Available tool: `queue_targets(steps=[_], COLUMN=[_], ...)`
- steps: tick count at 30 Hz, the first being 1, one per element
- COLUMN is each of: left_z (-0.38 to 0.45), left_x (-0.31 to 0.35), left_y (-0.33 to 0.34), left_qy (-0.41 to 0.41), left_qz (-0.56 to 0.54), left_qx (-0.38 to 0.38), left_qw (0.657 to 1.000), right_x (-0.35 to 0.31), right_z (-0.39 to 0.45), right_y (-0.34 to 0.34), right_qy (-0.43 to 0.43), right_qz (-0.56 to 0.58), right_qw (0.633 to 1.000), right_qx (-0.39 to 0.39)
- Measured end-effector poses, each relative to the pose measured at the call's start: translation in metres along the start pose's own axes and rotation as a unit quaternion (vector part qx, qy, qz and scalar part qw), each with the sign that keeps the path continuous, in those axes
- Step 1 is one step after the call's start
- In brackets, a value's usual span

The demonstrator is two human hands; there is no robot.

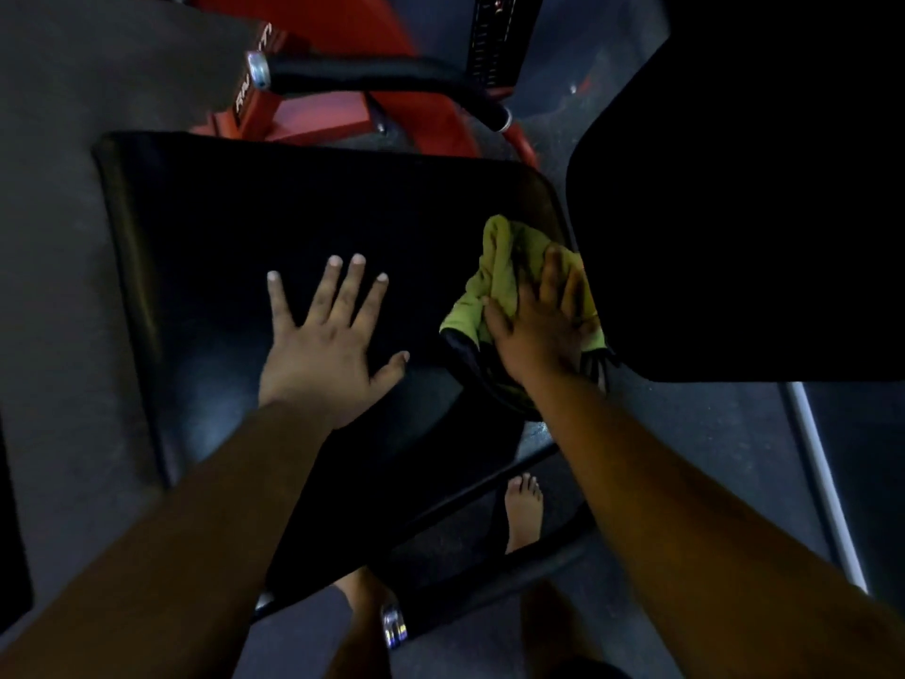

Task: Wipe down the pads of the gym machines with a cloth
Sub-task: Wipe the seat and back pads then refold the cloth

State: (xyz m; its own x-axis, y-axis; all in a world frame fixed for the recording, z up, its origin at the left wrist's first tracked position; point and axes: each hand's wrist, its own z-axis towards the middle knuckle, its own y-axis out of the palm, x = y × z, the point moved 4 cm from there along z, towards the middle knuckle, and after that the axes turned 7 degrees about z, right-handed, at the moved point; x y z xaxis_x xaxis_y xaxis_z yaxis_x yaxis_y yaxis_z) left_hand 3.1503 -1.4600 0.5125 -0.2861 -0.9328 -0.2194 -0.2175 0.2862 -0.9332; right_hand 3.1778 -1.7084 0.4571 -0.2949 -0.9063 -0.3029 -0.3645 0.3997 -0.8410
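A large black seat pad fills the middle of the head view, seen from above. My left hand lies flat on it with fingers spread and holds nothing. At the pad's right edge, my right hand presses a crumpled yellow-green cloth against the pad. A second black pad stands upright just right of the cloth, almost touching my right hand.
A red machine frame and a black padded handle bar sit beyond the seat pad. A weight stack stands at the top. Grey floor lies to the left. My bare foot stands under black frame bars below.
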Motion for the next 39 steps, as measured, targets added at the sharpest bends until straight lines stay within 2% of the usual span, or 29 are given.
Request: queue_targets(steps=[3, 5, 9, 12, 14, 17, 20, 22, 26, 28, 30, 32, 34, 37, 39], left_z=[0.001, -0.001, -0.002, -0.001, -0.001, 0.0, 0.001, 0.002, 0.0, 0.001, 0.0, 0.0, 0.001, 0.0, 0.001], left_x=[-0.002, -0.001, 0.0, 0.0, 0.0, 0.001, -0.001, 0.001, -0.001, -0.001, -0.001, -0.002, -0.002, -0.001, -0.002], left_y=[-0.006, -0.008, -0.007, -0.01, -0.01, -0.012, -0.01, -0.01, -0.009, -0.008, -0.009, -0.008, -0.008, -0.007, -0.005], left_qy=[0.006, 0.013, 0.017, 0.016, 0.015, 0.012, 0.013, 0.019, 0.016, 0.013, 0.013, 0.011, 0.012, 0.011, 0.011], left_qz=[-0.005, -0.011, -0.02, -0.03, -0.036, -0.026, -0.025, -0.028, -0.055, -0.059, -0.064, -0.061, -0.063, -0.069, -0.066], left_qx=[0.004, 0.0, 0.016, 0.016, 0.011, -0.003, -0.013, -0.01, 0.008, 0.01, 0.013, 0.013, 0.009, 0.015, 0.015], left_qw=[1.0, 1.0, 1.0, 0.999, 0.999, 1.0, 1.0, 0.999, 0.998, 0.998, 0.998, 0.998, 0.998, 0.997, 0.998], right_x=[0.026, 0.046, 0.009, -0.034, -0.038, -0.013, 0.009, 0.004, -0.054, -0.069, -0.072, -0.06, -0.044, -0.053, -0.083], right_z=[-0.057, -0.078, -0.003, 0.07, 0.081, 0.028, -0.027, -0.006, 0.087, 0.104, 0.084, 0.058, 0.061, 0.107, 0.121], right_y=[0.009, 0.018, 0.0, -0.018, -0.021, -0.012, 0.0, -0.002, -0.02, -0.024, -0.019, -0.013, -0.02, -0.033, -0.031], right_qy=[-0.06, -0.055, -0.009, -0.009, -0.016, -0.039, -0.025, 0.019, 0.045, 0.058, 0.013, -0.095, -0.125, 0.012, 0.069], right_qz=[-0.056, -0.059, -0.026, 0.009, 0.006, -0.049, -0.064, -0.042, 0.026, 0.023, -0.017, -0.058, -0.045, 0.041, 0.057], right_qw=[0.996, 0.995, 1.0, 0.999, 0.999, 0.998, 0.998, 0.999, 0.998, 0.997, 0.999, 0.994, 0.991, 0.998, 0.995], right_qx=[-0.021, -0.051, -0.002, 0.031, 0.04, 0.016, -0.01, -0.023, 0.045, 0.053, 0.033, 0.016, 0.009, 0.051, 0.054])
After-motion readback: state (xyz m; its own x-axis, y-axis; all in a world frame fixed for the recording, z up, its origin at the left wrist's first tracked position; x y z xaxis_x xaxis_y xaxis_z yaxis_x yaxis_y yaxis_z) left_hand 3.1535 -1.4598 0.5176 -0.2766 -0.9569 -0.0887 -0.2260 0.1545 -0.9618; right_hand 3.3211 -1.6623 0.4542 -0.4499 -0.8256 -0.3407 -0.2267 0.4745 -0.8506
